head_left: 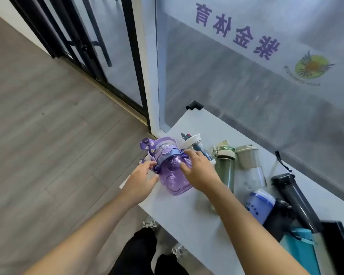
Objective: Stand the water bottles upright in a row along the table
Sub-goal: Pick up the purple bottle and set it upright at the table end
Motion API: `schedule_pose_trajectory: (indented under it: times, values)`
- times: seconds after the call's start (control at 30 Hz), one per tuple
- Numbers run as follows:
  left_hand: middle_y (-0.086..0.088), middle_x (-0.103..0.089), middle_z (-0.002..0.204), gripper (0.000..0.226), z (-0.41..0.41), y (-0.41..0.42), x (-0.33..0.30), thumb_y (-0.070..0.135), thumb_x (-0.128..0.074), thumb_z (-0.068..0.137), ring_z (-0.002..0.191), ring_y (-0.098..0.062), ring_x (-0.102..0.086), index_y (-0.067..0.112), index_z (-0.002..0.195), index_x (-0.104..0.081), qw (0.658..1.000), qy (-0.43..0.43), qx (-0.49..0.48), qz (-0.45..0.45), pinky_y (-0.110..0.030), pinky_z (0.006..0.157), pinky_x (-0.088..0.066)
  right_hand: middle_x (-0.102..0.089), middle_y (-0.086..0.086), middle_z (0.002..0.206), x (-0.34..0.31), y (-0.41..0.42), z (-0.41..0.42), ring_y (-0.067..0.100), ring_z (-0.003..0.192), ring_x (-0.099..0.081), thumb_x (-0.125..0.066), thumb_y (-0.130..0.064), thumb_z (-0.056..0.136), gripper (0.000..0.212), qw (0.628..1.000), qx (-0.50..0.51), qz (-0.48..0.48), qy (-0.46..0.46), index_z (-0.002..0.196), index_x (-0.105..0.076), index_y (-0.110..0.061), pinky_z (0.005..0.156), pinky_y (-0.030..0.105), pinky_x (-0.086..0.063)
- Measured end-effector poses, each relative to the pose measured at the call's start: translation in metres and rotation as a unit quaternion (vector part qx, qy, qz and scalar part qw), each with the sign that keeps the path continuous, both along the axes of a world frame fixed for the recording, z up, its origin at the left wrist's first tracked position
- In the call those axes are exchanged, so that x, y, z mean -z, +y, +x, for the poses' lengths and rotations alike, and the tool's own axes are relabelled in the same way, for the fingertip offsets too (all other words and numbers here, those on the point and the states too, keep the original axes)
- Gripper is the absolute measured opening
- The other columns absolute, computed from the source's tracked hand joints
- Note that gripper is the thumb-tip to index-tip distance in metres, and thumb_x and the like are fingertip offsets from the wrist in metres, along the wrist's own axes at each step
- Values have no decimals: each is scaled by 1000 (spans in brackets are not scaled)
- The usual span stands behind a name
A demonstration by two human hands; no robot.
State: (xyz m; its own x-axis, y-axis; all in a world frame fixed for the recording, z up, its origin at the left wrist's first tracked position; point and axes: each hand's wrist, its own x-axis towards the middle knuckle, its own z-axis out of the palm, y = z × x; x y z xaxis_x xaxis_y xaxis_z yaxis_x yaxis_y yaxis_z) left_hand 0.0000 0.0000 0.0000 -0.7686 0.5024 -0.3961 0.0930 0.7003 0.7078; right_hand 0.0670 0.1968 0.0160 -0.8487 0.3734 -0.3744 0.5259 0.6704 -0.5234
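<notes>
A purple bottle (172, 175) with a patterned strap stands at the left end of the white table (187, 215). My left hand (140, 182) grips its left side at the strap. My right hand (199, 169) holds its right side. Behind it stands a clear bottle with a white lid (193, 142). To the right stand a green bottle (225, 169), a clear bottle with a beige lid (250, 165), a blue-white bottle (259, 205) and a tall black bottle (292, 195). A teal bottle (300, 249) shows at the lower right.
A frosted glass wall (246, 66) with purple lettering runs right behind the table. The table's left edge drops to grey wood floor (38, 126). A black box edge (340, 239) sits at the far right. My legs and shoes are below the table edge.
</notes>
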Motion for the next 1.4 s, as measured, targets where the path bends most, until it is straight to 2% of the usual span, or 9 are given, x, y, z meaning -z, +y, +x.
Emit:
schedule_pose_trajectory:
  times: [0.27, 0.37, 0.57, 0.7, 0.8, 1.07, 1.17, 1.27, 1.4]
  values:
    - [-6, -63, 95, 15, -30, 40, 27, 21, -52, 89, 78, -19, -55, 16, 101, -60, 931, -290, -221, 36, -32, 69, -48, -53, 11, 128, 30, 0, -42, 30, 113, -56, -51, -52, 93, 54, 992, 13, -29, -120, 134, -53, -17, 101, 45, -45]
    - [-9, -68, 108, 24, -34, 48, 33, 25, -57, 86, 87, -23, -63, 18, 108, -63, 902, -334, -265, 65, -36, 66, -56, -47, 10, 130, 37, -2, -43, 31, 116, -55, -57, -58, 88, 60, 988, 38, -68, -130, 134, -55, -19, 104, 45, -44]
    - [-1, -74, 89, 26, -37, 57, 28, 44, -64, 88, 75, -19, -69, 23, 103, -66, 853, -383, -340, 103, -31, 60, -51, -43, 9, 134, 47, -13, -32, 28, 124, -52, -66, -53, 86, 65, 982, 106, -135, -83, 141, -51, -23, 111, 41, -39]
    - [3, -74, 71, 28, -39, 56, 18, 44, -58, 93, 54, -11, -68, 19, 99, -71, 850, -366, -344, 160, -23, 49, -51, -52, 0, 129, 43, -27, -17, 21, 122, -52, -72, -46, 82, 65, 979, 144, -146, -6, 139, -52, -25, 109, 37, -41]
    - [0, -70, 78, 23, -40, 55, 13, 36, -52, 98, 56, -9, -66, 15, 98, -63, 849, -320, -362, 213, -20, 42, -47, -55, -11, 128, 39, -38, -7, 12, 121, -54, -74, -46, 74, 66, 970, 178, -157, 61, 135, -52, -32, 108, 38, -42]
    - [-7, -66, 88, 20, -52, 47, 9, 29, -60, 95, 83, -19, -61, 9, 94, -63, 878, -199, -343, 267, -37, 74, -51, -61, -6, 129, 28, -54, 11, 7, 119, -57, -70, -30, 91, 58, 885, 305, -298, 187, 145, -46, -31, 103, 33, -49]
    - [-13, -69, 88, 17, -52, 42, 17, 26, -62, 95, 79, -22, -62, 9, 93, -65, 892, -171, -324, 265, -43, 78, -53, -63, -1, 125, 26, -57, 23, 9, 115, -59, -61, -29, 98, 51, 875, 319, -317, 178, 147, -45, -29, 92, 16, -50]
    - [-9, -67, 81, 9, -47, 38, 18, 21, -60, 96, 71, -17, -59, 13, 95, -63, 903, -149, -305, 263, -31, 67, -50, -60, -5, 117, 24, -63, 38, 4, 106, -58, -60, -39, 97, 51, 898, 306, -262, 175, 145, -44, -34, 82, 13, -46]
    - [-6, -69, 96, 6, -44, 25, 24, 19, -60, 96, 80, -12, -65, 19, 100, -64, 920, -111, -282, 249, -25, 70, -51, -47, -13, 126, 23, -63, 48, 3, 116, -51, -67, -39, 90, 63, 944, 234, -134, 188, 147, -41, -37, 97, 21, -41]
